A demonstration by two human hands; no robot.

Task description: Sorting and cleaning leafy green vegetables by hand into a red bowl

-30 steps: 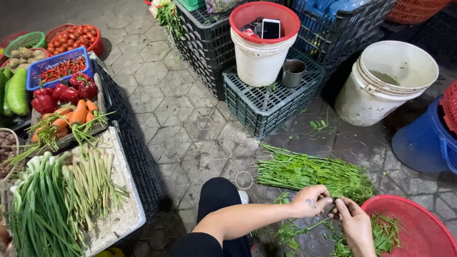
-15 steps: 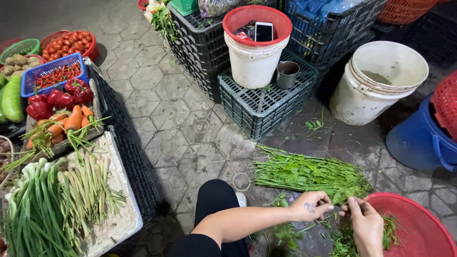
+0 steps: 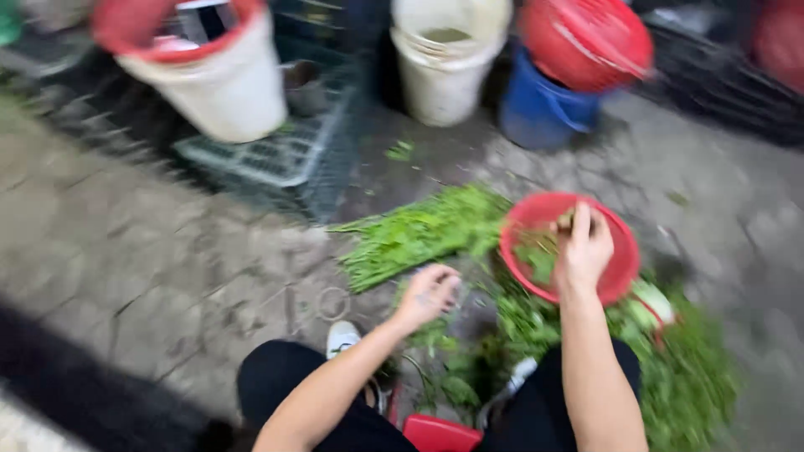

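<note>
greens (image 3: 419, 238) lay piled at ten o'clock of the red basin (image 3: 620, 268), mostly unsorted. right hand (image 3: 584, 249) dropped stems inside, fingers loose; left hand (image 3: 429, 293) hovered half-curled, grip unclear.

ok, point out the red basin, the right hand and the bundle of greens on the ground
red basin (image 3: 621, 251), head view, right rim
right hand (image 3: 584, 249), head view, back of the hand
bundle of greens (image 3: 419, 234), head view, middle of the stems

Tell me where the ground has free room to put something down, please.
Bare paving lies left of the greens bundle, below the crate. More is right of the red basin. It is crowded around the left hand, right hand and loose greens.
</note>
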